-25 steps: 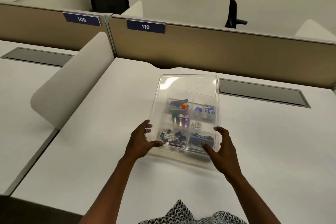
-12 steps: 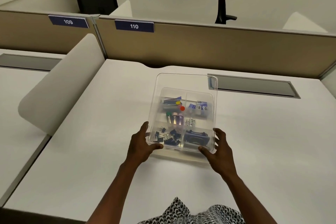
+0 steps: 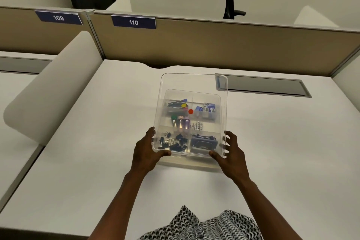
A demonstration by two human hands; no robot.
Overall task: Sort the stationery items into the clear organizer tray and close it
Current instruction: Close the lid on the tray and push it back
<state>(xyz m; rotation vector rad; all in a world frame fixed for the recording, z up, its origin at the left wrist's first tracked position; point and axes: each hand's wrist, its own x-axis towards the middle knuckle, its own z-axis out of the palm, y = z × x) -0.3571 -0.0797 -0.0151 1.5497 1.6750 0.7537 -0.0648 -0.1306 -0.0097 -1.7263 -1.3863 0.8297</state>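
Note:
A clear lid (image 3: 192,82) hovers over the clear organizer tray (image 3: 194,162) on the white desk, its far edge higher than its near edge. My left hand (image 3: 147,151) grips the lid's near left corner, thumb on top. My right hand (image 3: 231,154) holds the near right corner the same way. Through the lid I see the tray's compartments: black binder clips (image 3: 173,142) near left, a dark stapler-like item (image 3: 203,141) near right, small capped tubes (image 3: 180,122) in the middle, blue packets (image 3: 207,109) far right, and a red dot (image 3: 190,111).
The white desk (image 3: 97,161) stretches all around the tray. A grey cable hatch (image 3: 263,86) lies behind the tray on the right. A tan partition (image 3: 214,43) with labels 109 and 110 bounds the far edge. A white curved divider (image 3: 52,87) stands on the left.
The lid has tilted down toward flat over the tray, with both hands staying on its near corners. The camera view shifted slightly.

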